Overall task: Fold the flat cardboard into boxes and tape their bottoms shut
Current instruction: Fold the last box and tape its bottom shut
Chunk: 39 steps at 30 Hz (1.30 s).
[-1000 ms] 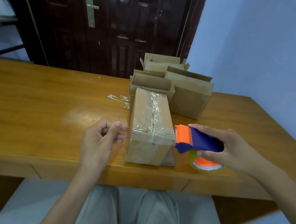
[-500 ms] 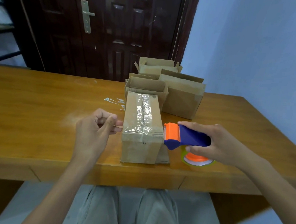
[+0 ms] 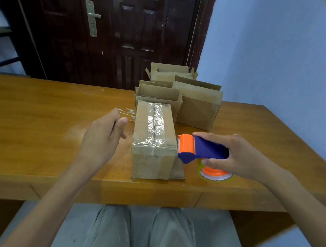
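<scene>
A brown cardboard box (image 3: 152,141) stands near the table's front edge, its upward face sealed with clear tape along the seam. One flap sticks out flat at its lower right. My right hand (image 3: 239,157) grips a blue and orange tape dispenser (image 3: 200,150), whose orange head touches the box's right upper edge. The tape roll (image 3: 215,174) hangs below the hand, just over the table. My left hand (image 3: 101,139) hovers left of the box with relaxed fingers, holding nothing and apart from the cardboard.
Three open folded boxes stand behind the taped one: a small one (image 3: 158,94), a larger one (image 3: 197,106) to its right, another (image 3: 170,72) at the back. Tape scraps (image 3: 127,112) stick to the wooden table (image 3: 35,126). A dark door and a blue wall lie beyond.
My left hand has opened from a curled pinch beside the box and lifted slightly away. The right hand with the dispenser stays at the box's right edge.
</scene>
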### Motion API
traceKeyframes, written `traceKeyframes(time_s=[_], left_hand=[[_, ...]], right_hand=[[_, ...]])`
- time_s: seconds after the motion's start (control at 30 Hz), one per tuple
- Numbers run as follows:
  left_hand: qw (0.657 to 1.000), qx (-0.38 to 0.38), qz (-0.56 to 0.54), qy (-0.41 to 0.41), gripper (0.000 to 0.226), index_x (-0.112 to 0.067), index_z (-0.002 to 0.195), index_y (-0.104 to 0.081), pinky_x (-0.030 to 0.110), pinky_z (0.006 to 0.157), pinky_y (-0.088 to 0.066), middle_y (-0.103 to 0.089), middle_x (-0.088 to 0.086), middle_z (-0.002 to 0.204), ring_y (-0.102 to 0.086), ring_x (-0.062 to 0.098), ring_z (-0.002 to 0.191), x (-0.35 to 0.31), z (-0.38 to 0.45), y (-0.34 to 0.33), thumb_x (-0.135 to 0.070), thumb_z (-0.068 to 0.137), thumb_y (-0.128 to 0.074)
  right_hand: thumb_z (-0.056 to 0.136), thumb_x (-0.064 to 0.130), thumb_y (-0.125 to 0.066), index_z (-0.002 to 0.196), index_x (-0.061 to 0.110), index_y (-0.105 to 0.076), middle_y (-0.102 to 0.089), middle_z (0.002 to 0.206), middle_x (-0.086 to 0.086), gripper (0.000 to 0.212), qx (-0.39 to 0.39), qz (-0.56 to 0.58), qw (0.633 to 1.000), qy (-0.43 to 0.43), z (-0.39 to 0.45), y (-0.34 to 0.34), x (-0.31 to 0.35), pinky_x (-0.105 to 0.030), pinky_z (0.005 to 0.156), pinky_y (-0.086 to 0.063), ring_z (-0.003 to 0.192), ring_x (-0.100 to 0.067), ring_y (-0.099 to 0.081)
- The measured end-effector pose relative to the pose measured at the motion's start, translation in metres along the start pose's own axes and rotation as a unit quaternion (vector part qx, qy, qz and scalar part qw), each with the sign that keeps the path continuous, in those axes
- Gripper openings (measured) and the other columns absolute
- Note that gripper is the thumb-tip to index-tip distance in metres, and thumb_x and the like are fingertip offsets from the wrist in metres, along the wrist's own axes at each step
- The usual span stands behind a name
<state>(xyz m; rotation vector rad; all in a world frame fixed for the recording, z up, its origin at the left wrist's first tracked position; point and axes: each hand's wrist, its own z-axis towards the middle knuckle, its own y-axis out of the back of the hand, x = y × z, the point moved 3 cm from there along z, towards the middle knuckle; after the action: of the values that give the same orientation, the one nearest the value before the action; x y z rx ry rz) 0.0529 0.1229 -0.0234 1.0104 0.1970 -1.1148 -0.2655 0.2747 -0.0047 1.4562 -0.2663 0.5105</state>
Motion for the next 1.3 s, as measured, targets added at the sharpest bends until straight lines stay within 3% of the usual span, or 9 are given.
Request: traceKeyframes(time_s=[0.07,0.2,0.3,0.37,0.5,0.67,0.93,1.07,1.3], left_hand=[[0.999,0.017,-0.033,-0.023,0.031,-0.021,0.094,-0.046,0.051,0.069,-0.058,-0.065,-0.014,0.088,-0.067,0.008,0.085,-0.010,0.002,-0.001,-0.050,0.104,-0.043],[0.991,0.084,-0.080,-0.068,0.041,-0.028,0.136,-0.055,0.015,0.093,-0.046,-0.056,-0.021,0.135,-0.053,-0.013,0.118,-0.037,0.001,-0.007,-0.051,0.103,-0.049],[0.971,0.197,-0.010,-0.137,0.050,-0.037,0.148,-0.054,0.029,0.119,-0.032,-0.042,-0.021,0.160,-0.029,-0.002,0.152,-0.054,0.000,-0.025,-0.057,0.108,-0.035],[0.950,0.256,0.063,-0.169,0.057,-0.043,0.153,-0.047,0.035,0.129,-0.018,-0.035,-0.024,0.164,-0.017,-0.002,0.157,-0.054,-0.004,-0.038,-0.063,0.107,-0.023],[0.931,0.259,0.130,-0.223,0.060,-0.043,0.163,-0.027,0.036,0.130,-0.015,-0.022,-0.025,0.169,-0.009,-0.003,0.158,-0.049,-0.009,-0.036,-0.064,0.109,-0.010],[0.908,0.279,0.135,-0.282,0.054,-0.044,0.165,-0.015,0.045,0.129,-0.018,-0.020,-0.018,0.172,-0.008,0.007,0.161,-0.047,-0.010,-0.032,-0.051,0.112,-0.019],[0.911,0.271,0.120,-0.286,0.050,-0.046,0.161,-0.030,0.046,0.128,-0.020,-0.025,-0.021,0.170,-0.013,0.006,0.160,-0.043,-0.006,-0.034,-0.054,0.113,-0.021],[0.917,0.256,0.113,-0.284,0.048,-0.043,0.160,-0.036,0.048,0.126,-0.025,-0.030,-0.019,0.168,-0.019,0.008,0.159,-0.040,-0.005,-0.036,-0.049,0.113,-0.028],[0.918,0.251,0.117,-0.283,0.048,-0.043,0.160,-0.037,0.051,0.125,-0.028,-0.032,-0.018,0.168,-0.020,0.010,0.160,-0.039,-0.005,-0.039,-0.050,0.112,-0.036]], right_hand=[[0.085,0.058,-0.073,0.153,0.048,-0.042,-0.059,0.131,0.031,0.076,0.001,0.001,1.000,0.000,0.000,0.000,0.002,-0.017,0.075,-0.057,0.117,-0.002,-0.060],[0.086,0.057,-0.074,0.154,0.048,-0.042,-0.060,0.130,0.029,0.076,0.002,-0.004,1.000,0.001,0.000,0.003,0.003,-0.016,0.074,-0.056,0.115,-0.001,-0.060],[0.086,0.056,-0.074,0.154,0.048,-0.041,-0.060,0.129,0.029,0.076,0.005,-0.008,1.000,0.000,0.000,0.002,0.002,-0.016,0.073,-0.055,0.113,0.000,-0.060],[0.085,0.057,-0.074,0.154,0.049,-0.041,-0.060,0.130,0.029,0.076,0.008,-0.011,1.000,-0.001,0.000,0.002,0.001,-0.015,0.073,-0.055,0.114,0.002,-0.060],[0.084,0.052,-0.076,0.153,0.046,-0.044,-0.061,0.128,0.030,0.077,-0.010,0.004,1.000,0.001,-0.006,0.019,-0.001,-0.012,0.071,-0.053,0.112,0.002,-0.061],[0.088,0.047,-0.078,0.153,0.047,-0.045,-0.060,0.113,0.044,0.073,0.018,-0.012,1.000,0.000,-0.003,0.033,0.003,-0.011,0.066,-0.051,0.104,0.003,-0.064],[0.085,0.051,-0.078,0.156,0.044,-0.042,-0.064,0.122,0.031,0.080,-0.006,0.003,0.999,0.036,-0.007,0.024,-0.003,-0.011,0.068,-0.049,0.099,-0.005,-0.066],[0.086,0.053,-0.079,0.159,0.043,-0.037,-0.061,0.137,0.022,0.085,0.006,-0.025,0.997,0.072,-0.011,0.021,-0.009,-0.015,0.075,-0.055,0.117,-0.014,-0.063],[0.087,0.059,-0.071,0.158,0.053,-0.033,-0.063,0.131,0.023,0.081,0.035,-0.029,0.999,0.021,-0.004,0.016,-0.017,-0.010,0.071,-0.050,0.105,-0.001,-0.063]])
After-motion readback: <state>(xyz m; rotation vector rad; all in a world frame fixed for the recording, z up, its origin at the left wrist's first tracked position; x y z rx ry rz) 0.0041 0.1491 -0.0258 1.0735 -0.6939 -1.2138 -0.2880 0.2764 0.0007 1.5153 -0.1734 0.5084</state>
